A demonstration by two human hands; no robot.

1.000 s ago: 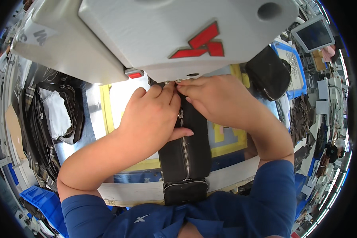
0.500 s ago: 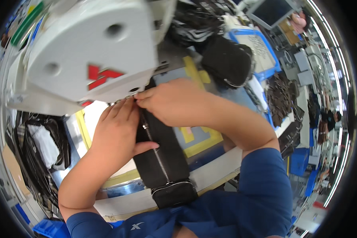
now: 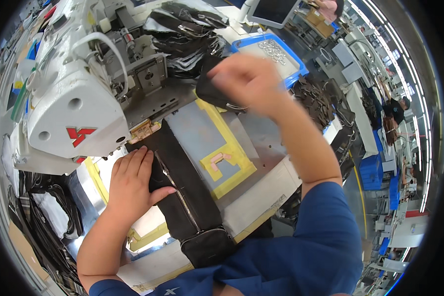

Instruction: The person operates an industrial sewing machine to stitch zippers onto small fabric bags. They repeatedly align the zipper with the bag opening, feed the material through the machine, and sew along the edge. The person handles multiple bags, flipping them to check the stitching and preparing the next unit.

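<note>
Left hand lies flat, fingers open, on the zippered black panel under the sewing machine; right hand grips a black piece; stitching apparently pending.

Both bare forearms emerge from short blue sleeves of a blue shirt.

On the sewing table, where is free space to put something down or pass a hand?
The bare grey plate lies free between the black zippered piece and the yellow tape frame. The pale table edge right of the tape is also open. It is crowded behind, with the black pile and blue tray, and under the left hand.
</note>
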